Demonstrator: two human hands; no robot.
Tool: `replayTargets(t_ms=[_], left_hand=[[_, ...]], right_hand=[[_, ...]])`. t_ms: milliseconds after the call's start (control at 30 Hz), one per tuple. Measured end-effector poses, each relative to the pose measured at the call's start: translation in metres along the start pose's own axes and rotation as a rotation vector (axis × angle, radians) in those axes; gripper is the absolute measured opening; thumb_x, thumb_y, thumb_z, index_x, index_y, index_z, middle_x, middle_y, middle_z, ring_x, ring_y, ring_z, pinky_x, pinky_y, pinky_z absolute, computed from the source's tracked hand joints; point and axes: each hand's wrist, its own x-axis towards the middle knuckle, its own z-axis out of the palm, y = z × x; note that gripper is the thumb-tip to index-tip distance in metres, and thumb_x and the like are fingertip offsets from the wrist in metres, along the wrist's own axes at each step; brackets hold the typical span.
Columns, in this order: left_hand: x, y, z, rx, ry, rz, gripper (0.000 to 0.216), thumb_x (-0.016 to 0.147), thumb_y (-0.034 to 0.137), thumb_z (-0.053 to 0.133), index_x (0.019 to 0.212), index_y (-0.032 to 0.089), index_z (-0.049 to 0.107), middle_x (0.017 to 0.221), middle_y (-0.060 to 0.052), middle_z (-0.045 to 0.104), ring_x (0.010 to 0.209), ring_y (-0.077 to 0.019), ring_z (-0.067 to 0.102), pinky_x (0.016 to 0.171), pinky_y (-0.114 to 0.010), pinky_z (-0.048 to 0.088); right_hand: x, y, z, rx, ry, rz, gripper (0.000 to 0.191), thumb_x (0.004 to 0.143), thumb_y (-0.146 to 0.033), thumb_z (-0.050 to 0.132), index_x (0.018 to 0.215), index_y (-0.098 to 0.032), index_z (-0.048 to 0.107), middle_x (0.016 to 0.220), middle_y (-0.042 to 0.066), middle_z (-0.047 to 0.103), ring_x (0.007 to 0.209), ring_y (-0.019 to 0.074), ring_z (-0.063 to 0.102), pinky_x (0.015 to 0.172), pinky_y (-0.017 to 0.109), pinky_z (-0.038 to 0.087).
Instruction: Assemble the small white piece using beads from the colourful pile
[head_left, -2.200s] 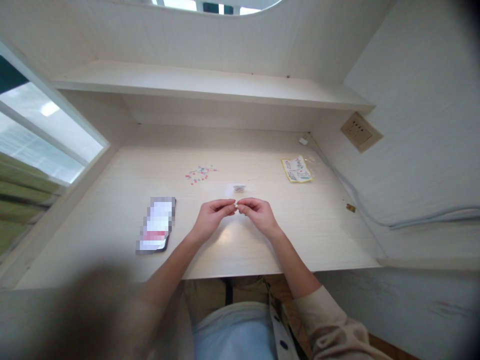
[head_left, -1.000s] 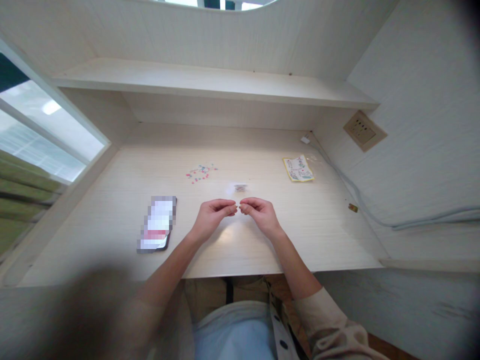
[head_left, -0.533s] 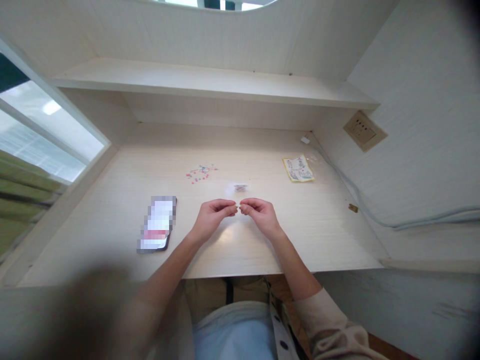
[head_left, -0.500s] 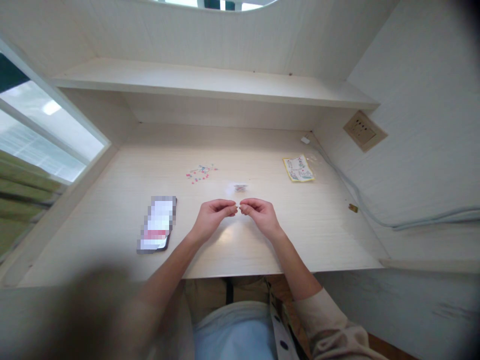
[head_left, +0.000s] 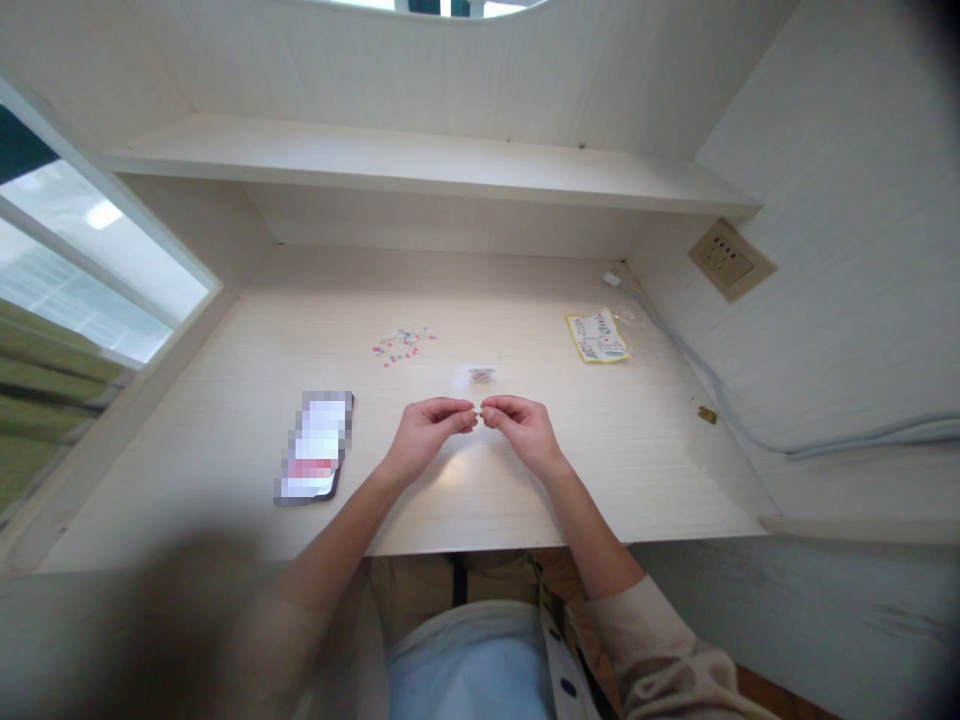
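My left hand (head_left: pixel 431 432) and my right hand (head_left: pixel 523 430) meet fingertip to fingertip above the middle of the desk. Each is closed in a pinch. Between the fingertips shows a tiny pale piece (head_left: pixel 478 411), too small to name. Just beyond the fingers sits a small clear object with reddish specks (head_left: pixel 481 375). Farther back to the left lies a loose scatter of small pink and blue pieces (head_left: pixel 405 345).
A phone (head_left: pixel 315 445) with a blurred screen lies left of my left hand. To the right are a printed card with a yellow border (head_left: pixel 598 337), a small brown piece (head_left: pixel 706 414) and grey cables (head_left: pixel 697 365) along the wall, below a socket (head_left: pixel 731 260).
My two hands hold nearly the same pose, with the fingertips slightly closer together. The things on the desk stay where they were.
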Motion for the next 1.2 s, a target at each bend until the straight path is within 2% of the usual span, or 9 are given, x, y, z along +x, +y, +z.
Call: replayTargets(t_ms=[400, 567, 1200], left_hand=[[0.0008, 0.0029, 0.0032, -0.024, 0.001, -0.034, 0.033, 0.064, 0.035, 0.077, 0.088, 0.014, 0.071, 0.081, -0.008, 0.072, 0.073, -0.0197, 0.067, 0.076, -0.037, 0.054], [0.0026, 0.0038, 0.0058, -0.017, 0.005, -0.036, 0.036, 0.061, 0.036, 0.079, 0.087, 0.013, 0.071, 0.082, -0.009, 0.072, 0.072, -0.0206, 0.066, 0.075, -0.038, 0.054], [0.0038, -0.0048, 0.0045, -0.094, -0.005, -0.066, 0.028, 0.067, 0.033, 0.075, 0.086, 0.014, 0.067, 0.075, -0.006, 0.07, 0.07, -0.0155, 0.064, 0.071, -0.031, 0.053]], right_hand=[[0.0003, -0.0028, 0.0004, 0.008, 0.032, 0.006, 0.023, 0.07, -0.037, 0.07, 0.083, -0.019, 0.072, 0.069, 0.003, 0.068, 0.066, 0.0142, 0.06, 0.067, 0.03, 0.05], [-0.0004, -0.0054, 0.0004, 0.005, 0.05, 0.009, 0.024, 0.066, -0.038, 0.072, 0.081, -0.019, 0.072, 0.077, 0.004, 0.071, 0.071, 0.0158, 0.063, 0.07, 0.031, 0.051], [-0.0032, 0.0, 0.0019, -0.005, 0.018, -0.006, 0.02, 0.068, -0.035, 0.073, 0.082, -0.02, 0.073, 0.082, 0.004, 0.072, 0.075, 0.017, 0.065, 0.073, 0.031, 0.052]])
